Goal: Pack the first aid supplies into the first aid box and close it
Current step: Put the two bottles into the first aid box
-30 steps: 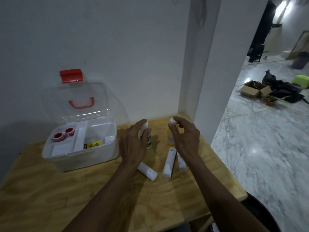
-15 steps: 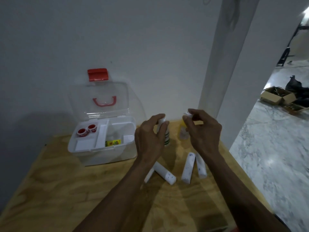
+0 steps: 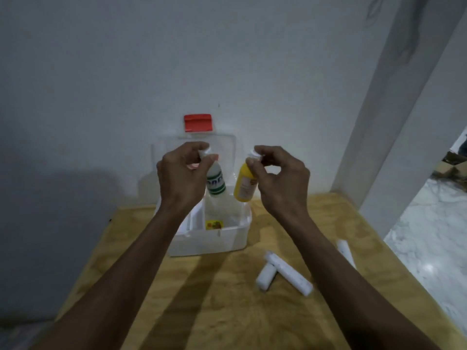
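The white first aid box point(image 3: 209, 241) stands open on the wooden table point(image 3: 227, 299), its clear lid with a red latch point(image 3: 197, 123) leaning on the wall. My left hand point(image 3: 180, 178) grips by its cap a white bottle with a green label point(image 3: 215, 184), hanging over the box. My right hand point(image 3: 280, 180) pinches the white cap of a yellow bottle point(image 3: 244, 185), also above the box. A small yellow packet point(image 3: 214, 225) lies inside. Three white bandage rolls point(image 3: 288, 275) lie on the table at the right.
A white wall is right behind the box. A white pillar point(image 3: 394, 122) rises at the table's right back corner. Beyond the table's right edge is a marble floor point(image 3: 429, 248) with cardboard boxes point(image 3: 452, 168) far off.
Both hands have lifted the two bottles off the table and carried them left, over the open box. The camera view has swung so the box sits in the middle.
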Demonstrator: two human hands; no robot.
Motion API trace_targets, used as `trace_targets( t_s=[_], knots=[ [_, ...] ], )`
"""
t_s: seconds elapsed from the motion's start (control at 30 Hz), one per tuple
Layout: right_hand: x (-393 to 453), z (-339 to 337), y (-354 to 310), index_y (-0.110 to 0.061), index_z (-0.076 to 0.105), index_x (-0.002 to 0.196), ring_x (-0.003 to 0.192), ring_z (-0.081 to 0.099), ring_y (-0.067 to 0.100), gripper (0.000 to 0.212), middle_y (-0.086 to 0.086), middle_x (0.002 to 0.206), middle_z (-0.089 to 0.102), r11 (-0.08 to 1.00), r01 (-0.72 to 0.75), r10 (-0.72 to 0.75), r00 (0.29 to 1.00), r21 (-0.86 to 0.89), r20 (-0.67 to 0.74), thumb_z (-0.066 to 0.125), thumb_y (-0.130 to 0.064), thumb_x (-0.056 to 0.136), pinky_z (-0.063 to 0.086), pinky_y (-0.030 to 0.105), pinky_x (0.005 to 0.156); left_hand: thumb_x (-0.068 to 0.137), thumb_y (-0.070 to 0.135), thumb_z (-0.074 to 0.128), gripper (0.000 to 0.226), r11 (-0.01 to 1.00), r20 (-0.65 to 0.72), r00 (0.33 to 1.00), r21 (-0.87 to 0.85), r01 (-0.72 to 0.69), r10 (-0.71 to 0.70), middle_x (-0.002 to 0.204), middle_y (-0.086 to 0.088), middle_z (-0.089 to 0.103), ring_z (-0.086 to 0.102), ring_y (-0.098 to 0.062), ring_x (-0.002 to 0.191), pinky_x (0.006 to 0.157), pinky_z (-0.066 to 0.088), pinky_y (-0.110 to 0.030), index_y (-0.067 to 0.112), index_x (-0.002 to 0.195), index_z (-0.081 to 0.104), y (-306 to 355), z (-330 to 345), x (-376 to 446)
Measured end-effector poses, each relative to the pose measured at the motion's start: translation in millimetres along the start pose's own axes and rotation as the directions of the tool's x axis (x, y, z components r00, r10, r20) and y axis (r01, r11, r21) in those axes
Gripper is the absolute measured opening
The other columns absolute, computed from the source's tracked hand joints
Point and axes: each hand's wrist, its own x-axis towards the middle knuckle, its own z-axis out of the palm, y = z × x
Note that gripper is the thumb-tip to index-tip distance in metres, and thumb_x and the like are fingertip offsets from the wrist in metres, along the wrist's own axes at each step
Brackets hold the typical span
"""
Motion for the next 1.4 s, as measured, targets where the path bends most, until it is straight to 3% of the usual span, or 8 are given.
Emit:
trace_targets(
  t_s=[0.23, 0.7, 0.8, 0.97, 1.03, 1.2, 1.3, 1.4],
  knots=[
    [-15, 27, 24, -0.019, 0.073, 0.104, 0.08, 0.066, 0.004, 0.019, -0.003, 0.09, 0.072, 0.997, -0.011, 0.016, 0.997, -0.072, 0.074, 0.073, -0.026, 0.086, 0.058, 0.027, 0.068, 0.08, 0.022, 0.078, 0.022, 1.0, 0.11, 0.994, 0.005, 0.021, -0.022, 0.085, 0.01, 0.071, 0.066, 0.008, 0.077, 0.074, 0.055, -0.013, 0.019, 0.101, 0.075, -37, 18, 8],
    [-35, 39, 60, -0.021, 0.072, 0.106, 0.086, 0.066, 0.01, 0.021, -0.003, 0.092, 0.073, 0.991, -0.017, 0.047, 0.973, -0.133, 0.225, 0.074, -0.026, 0.086, 0.056, 0.037, 0.077, 0.08, 0.018, 0.077, 0.028, 0.993, 0.325, 0.94, 0.092, 0.078, -0.104, 0.107, -0.003, 0.074, 0.069, -0.011, 0.09, 0.076, 0.054, -0.018, 0.014, 0.107, 0.073, -64, 43, 2],
    [-38, 39, 63, -0.021, 0.073, 0.103, 0.089, 0.064, 0.013, 0.019, -0.004, 0.092, 0.072, 0.987, 0.007, 0.034, 0.968, -0.16, 0.25, 0.076, -0.024, 0.084, 0.053, 0.034, 0.074, 0.079, 0.018, 0.079, 0.028, 0.995, 0.358, 0.93, 0.089, 0.054, -0.082, 0.104, -0.003, 0.074, 0.069, -0.01, 0.09, 0.075, 0.054, -0.016, 0.014, 0.106, 0.074, -65, 42, 3],
    [-38, 37, 66, -0.024, 0.074, 0.1, 0.094, 0.058, 0.01, 0.018, -0.008, 0.094, 0.07, 0.982, 0.023, 0.03, 0.96, -0.186, 0.277, 0.077, -0.024, 0.082, 0.037, 0.007, 0.074, 0.078, 0.017, 0.08, 0.026, 0.995, 0.359, 0.932, 0.095, 0.018, -0.051, 0.101, -0.004, 0.075, 0.07, -0.012, 0.087, 0.08, 0.058, -0.025, 0.013, 0.103, 0.074, -64, 42, 2],
    [-38, 36, 66, -0.024, 0.074, 0.1, 0.095, 0.058, 0.009, 0.018, -0.007, 0.095, 0.07, 0.983, 0.022, 0.03, 0.96, -0.183, 0.279, 0.077, -0.025, 0.082, 0.036, 0.005, 0.075, 0.079, 0.017, 0.079, 0.025, 0.995, 0.352, 0.935, 0.094, 0.015, -0.047, 0.1, -0.003, 0.075, 0.07, -0.011, 0.087, 0.08, 0.057, -0.024, 0.014, 0.103, 0.074, -64, 42, 1],
    [-38, 34, 66, -0.025, 0.074, 0.099, 0.094, 0.06, 0.011, 0.019, -0.015, 0.091, 0.064, 0.983, 0.016, 0.035, 0.962, -0.184, 0.273, 0.078, -0.025, 0.081, 0.039, 0.01, 0.076, 0.08, 0.015, 0.077, 0.021, 0.998, 0.345, 0.938, 0.067, 0.003, -0.026, 0.097, 0.0, 0.074, 0.068, -0.003, 0.083, 0.075, 0.052, -0.01, 0.015, 0.101, 0.075, -66, 43, 0],
    [-38, 33, 65, -0.024, 0.074, 0.099, 0.094, 0.062, 0.014, 0.019, -0.017, 0.09, 0.06, 0.983, 0.02, 0.03, 0.962, -0.181, 0.272, 0.078, -0.024, 0.08, 0.047, 0.027, 0.077, 0.081, 0.014, 0.076, 0.021, 0.999, 0.337, 0.941, 0.052, -0.002, -0.015, 0.097, 0.003, 0.073, 0.067, -0.004, 0.084, 0.076, 0.052, -0.01, 0.012, 0.102, 0.075, -67, 44, 1],
    [-39, 33, 68, -0.025, 0.074, 0.098, 0.094, 0.062, 0.012, 0.018, -0.012, 0.09, 0.064, 0.984, 0.005, 0.047, 0.957, -0.178, 0.287, 0.078, -0.025, 0.08, 0.047, 0.027, 0.077, 0.081, 0.015, 0.077, 0.022, 0.999, 0.398, 0.917, 0.054, -0.001, -0.021, 0.094, 0.006, 0.07, 0.066, -0.002, 0.084, 0.077, 0.053, -0.012, 0.012, 0.102, 0.073, -70, 46, 0]
  ],
)
